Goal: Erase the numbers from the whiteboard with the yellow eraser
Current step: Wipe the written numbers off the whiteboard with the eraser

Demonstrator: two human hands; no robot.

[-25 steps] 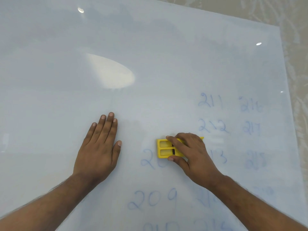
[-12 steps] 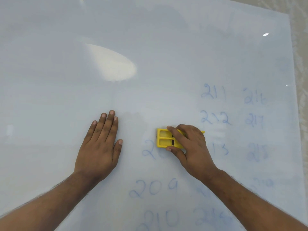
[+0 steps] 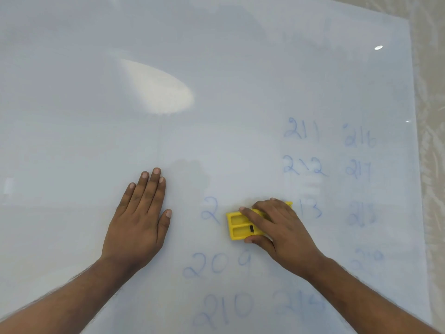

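A large whiteboard (image 3: 216,56) fills the view, with faint blue numbers in its lower right part. My right hand (image 3: 279,230) presses the yellow eraser (image 3: 238,226) flat on the board, just right of a lone blue "2" (image 3: 210,210). Under the eraser stands "209" (image 3: 216,263), and "210" (image 3: 226,307) is below that. To the right are "211" (image 3: 301,128), "212" (image 3: 303,167), a partly wiped "13" (image 3: 311,209), and a smudged column starting with "216" (image 3: 360,138). My left hand (image 3: 139,220) lies flat on the board, fingers together, holding nothing.
The board's right edge (image 3: 416,165) runs down the frame, with a pale patterned surface (image 3: 433,116) beyond it. A bright light reflection (image 3: 159,90) sits on the board's upper middle.
My right hand has slid the eraser right and slightly down, wiping the digits after the "2" in that row. My left hand has stayed flat in place.
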